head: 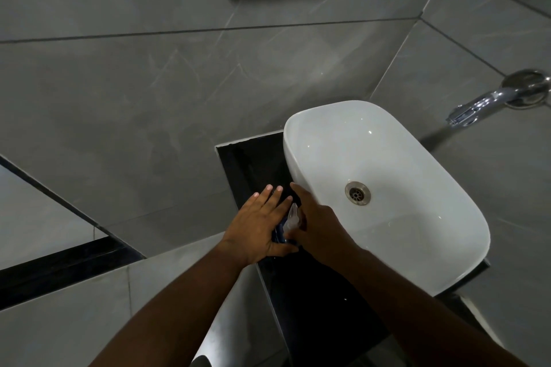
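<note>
Both forearms reach in from the near edge and meet over the left strip of the black bench [313,292]. The left hand [258,228] is spread flat, fingers straight and pointing away from the person. Its inner edge presses against what looks like a small bottle [292,216], clear at the far end and dark blue at the near end. The right hand [320,225] comes in from the basin side and holds that bottle. Its thumb seems hooked round the blue end, its forefinger is stretched out ahead along the bench, and the other fingers are hidden under the hand.

So the hands are together with the bottle wedged between them. It lies low on the bench, its long axis running away from the person and leaning a little towards the basin. The right hand has the real hold on it and the left only steadies it. I'd judge any lift or turn of it would come from the right hand, up and out of a narrow gap.

Just right of the hands sits the white basin [328,134], almost touching the right knuckles, with its metal drain [357,193] a bit further on. Beyond it a chrome tap [483,104] sticks out of the grey wall tiles [149,83], well apart from the hands
</note>
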The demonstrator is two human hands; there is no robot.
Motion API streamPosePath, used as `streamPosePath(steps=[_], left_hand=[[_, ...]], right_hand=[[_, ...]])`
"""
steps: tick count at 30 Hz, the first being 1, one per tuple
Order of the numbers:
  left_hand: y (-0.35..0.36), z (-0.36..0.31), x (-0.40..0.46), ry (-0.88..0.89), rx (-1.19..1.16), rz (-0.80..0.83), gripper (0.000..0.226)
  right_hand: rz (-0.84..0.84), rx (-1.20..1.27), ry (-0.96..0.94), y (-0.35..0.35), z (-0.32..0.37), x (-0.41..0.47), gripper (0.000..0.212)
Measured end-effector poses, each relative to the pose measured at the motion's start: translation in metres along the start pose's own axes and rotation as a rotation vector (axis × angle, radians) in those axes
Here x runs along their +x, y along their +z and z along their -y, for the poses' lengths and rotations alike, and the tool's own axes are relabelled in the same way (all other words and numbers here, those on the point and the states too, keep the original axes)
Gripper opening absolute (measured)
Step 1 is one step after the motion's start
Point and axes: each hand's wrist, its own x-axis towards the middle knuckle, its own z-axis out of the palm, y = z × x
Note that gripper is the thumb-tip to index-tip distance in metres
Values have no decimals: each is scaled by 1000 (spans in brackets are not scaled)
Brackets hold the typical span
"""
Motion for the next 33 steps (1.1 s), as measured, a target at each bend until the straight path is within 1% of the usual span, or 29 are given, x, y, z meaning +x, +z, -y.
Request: streamPosePath(steps=[4,7,10,14,16,19,21,22,23,25,26,28,31,33], left_hand=[[-1,-1,-1,5,1,2,105],[0,-1,-2,9,6,-24,105],[1,-1,-3,7,44,-66,104],[3,-3,0,-5,43,-49,104],[1,-3,0,-10,58,-28,105],[-1,-5,-1,-26,72,-12,104],[-1,-7,-2,-41,68,-10,101],[-1,-8,-3,-46,65,-10,101],[-1,-7,-3,-48,59,-9,102],[-2,-6,-3,-38,44,-16,105],[-2,-6,-3,-27,34,-23,105],[-2,-4,-3,-5,2,-40,104],[-2,-2,-2,10,-31,-50,104],[-1,-1,-2,13,-33,-45,104]], right_hand=[[-10,-26,-97,-1,0,-4,94],[-36,-29,-107,-1,-2,-3,90],[-28,25,-49,-2,-2,0,85],[-59,84,-22,2,-2,-1,75],[-67,95,7,2,-2,-1,76],[-27,93,98,-2,0,-2,80],[-26,167,160,-3,3,-6,69],[-53,200,178,-3,5,-8,57],[-90,205,193,-3,7,-10,46],[-122,151,177,-4,10,-12,32],[-103,104,136,-7,13,-12,26],[-3,0,40,-13,18,-7,15],[158,-120,-29,-23,19,2,20],[200,-160,-33,-25,14,5,26]])
